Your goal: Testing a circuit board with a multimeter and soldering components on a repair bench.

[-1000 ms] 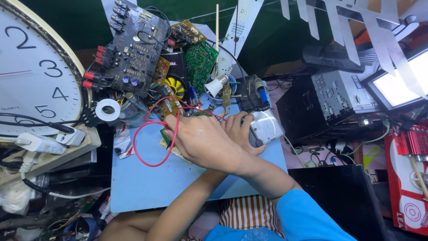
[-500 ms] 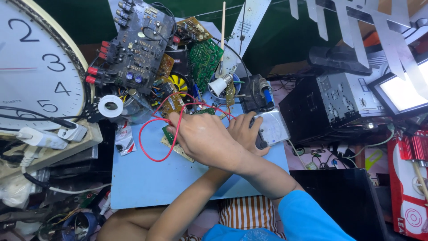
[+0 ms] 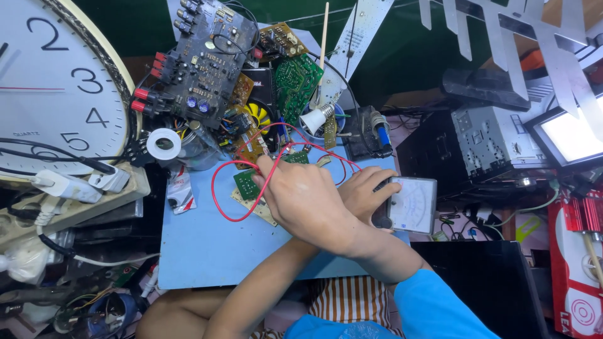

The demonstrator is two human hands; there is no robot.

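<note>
My arms are crossed over a light blue work board. My right hand reaches left and pinches a probe with a red lead, its tip down on small circuit boards lying on the blue surface. My left hand passes under the right forearm and rests its fingers on the left side of an analog multimeter with a white dial face. Whether a second probe is in the right hand is hidden by the fingers.
A pile of larger circuit boards, a yellow coil and a white lamp socket crowd the far edge. A big wall clock and a power strip lie left. A metal car stereo chassis and a lit screen are right.
Both hands keep their grip and place. The view has drifted slightly, so the boards and meter sit a little lower and further right in the picture.
</note>
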